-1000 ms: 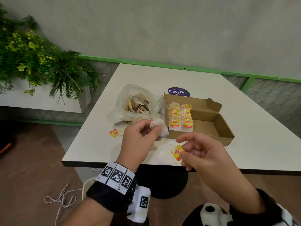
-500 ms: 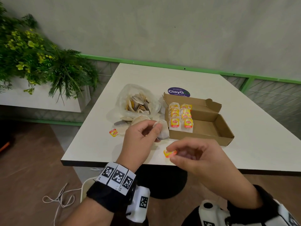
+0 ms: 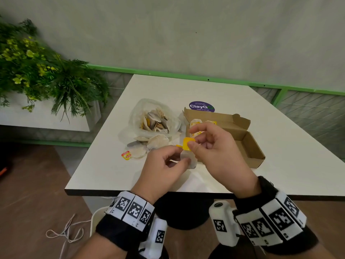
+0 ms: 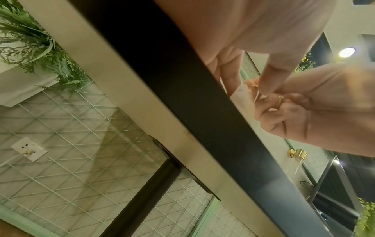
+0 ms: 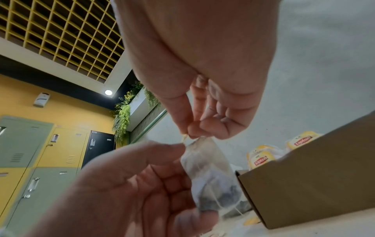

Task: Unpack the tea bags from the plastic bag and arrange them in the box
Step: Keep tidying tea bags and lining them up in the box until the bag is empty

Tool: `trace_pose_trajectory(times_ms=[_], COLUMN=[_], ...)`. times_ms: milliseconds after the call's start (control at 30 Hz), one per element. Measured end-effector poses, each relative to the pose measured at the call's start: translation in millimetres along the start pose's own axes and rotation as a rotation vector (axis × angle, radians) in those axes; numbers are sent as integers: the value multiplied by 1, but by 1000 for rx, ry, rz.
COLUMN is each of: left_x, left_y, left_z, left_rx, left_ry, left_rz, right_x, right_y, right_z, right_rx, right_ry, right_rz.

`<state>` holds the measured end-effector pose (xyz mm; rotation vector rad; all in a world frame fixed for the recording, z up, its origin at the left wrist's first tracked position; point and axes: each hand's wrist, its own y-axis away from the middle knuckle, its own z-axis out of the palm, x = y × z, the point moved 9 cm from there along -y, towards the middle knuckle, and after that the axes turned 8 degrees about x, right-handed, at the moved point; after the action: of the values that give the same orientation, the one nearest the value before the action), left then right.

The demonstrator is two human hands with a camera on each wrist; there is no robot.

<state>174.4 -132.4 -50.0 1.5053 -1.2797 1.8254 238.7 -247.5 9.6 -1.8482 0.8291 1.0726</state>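
On the white café table [image 3: 280, 146], my right hand [image 3: 218, 152] has risen since a moment ago, carrying the yellow tag [image 3: 188, 143] up over the tea bag [image 3: 187, 159] that my left hand [image 3: 162, 169] pinches beside the cardboard box [image 3: 248, 144]. Both hands grip: left the bag, right the tag. One plastic bag [image 3: 153, 122] sits left of the box. Three loose bags lie before it; my hand hides most boxed ones, uncountable.

Seen from below the dark table edge [image 4: 202, 99], the left hand [image 4: 253, 28] and right hand [image 4: 316, 104] pinch a pale tea bag [image 4: 242, 96] together, with a plant [image 4: 36, 46] at upper left.
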Motion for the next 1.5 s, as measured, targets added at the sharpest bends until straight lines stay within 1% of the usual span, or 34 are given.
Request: trace_pose_trajectory(times_ms=[133, 333, 433, 500, 567, 633, 700, 800, 867, 967, 1067, 1167, 1267, 1367, 1433, 1500], left_x=[-10, -10, -7, -5, -6, -8, -10, -10, -9, -6, -4, -6, -13, -12, -7, 0], left_y=[-4, -5, -5, -5, -5, -5, -5, -4, -4, -4, -4, -5, -6, -5, -5, -3], left_z=[-2, -1, 0, 1, 1, -1, -3, -2, 0, 0, -1, -2, -3, -5, -12, -17], left_rx=[29, 24, 32, 27, 36, 51, 67, 60, 40, 19, 18, 30, 51, 101, 167, 203], left_ry=[-67, -120, -179, -200, -221, -212, -127, -23, -53, -146, -116, -103, -90, -64, -56, -131], left_rz=[1, 31, 83, 110, 112, 76, 17, -50, -37, 20, 17, -5, -44, -44, -21, 31], right_x=[-4, -14, -20, -19, -18, -19, -23, -24, -23, -25, -24, -21, -17, -18, -15, -10], right_y=[0, 2, 4, 5, 6, 8, 7, 3, 2, 2, 7, 12, 12, 10, 7, 4], right_z=[-4, -8, -4, 2, 8, 12, 11, 6, 7, 11, 14, 16, 14, 9, 4, -1], right_rx=[42, 108, 93, 44, -31, -74, -71, -76, -109, -171, -251, -303, -290, -217, -165, -117], right_ry=[48, 233, 428, 512, 567, 599, 608, 595, 605, 606, 574, 602, 611, 620, 627, 587], right_rz=[-78, -263, -386, -416, -422, -422, -413, -344, -327, -342, -325, -368, -397, -399, -326, -220])
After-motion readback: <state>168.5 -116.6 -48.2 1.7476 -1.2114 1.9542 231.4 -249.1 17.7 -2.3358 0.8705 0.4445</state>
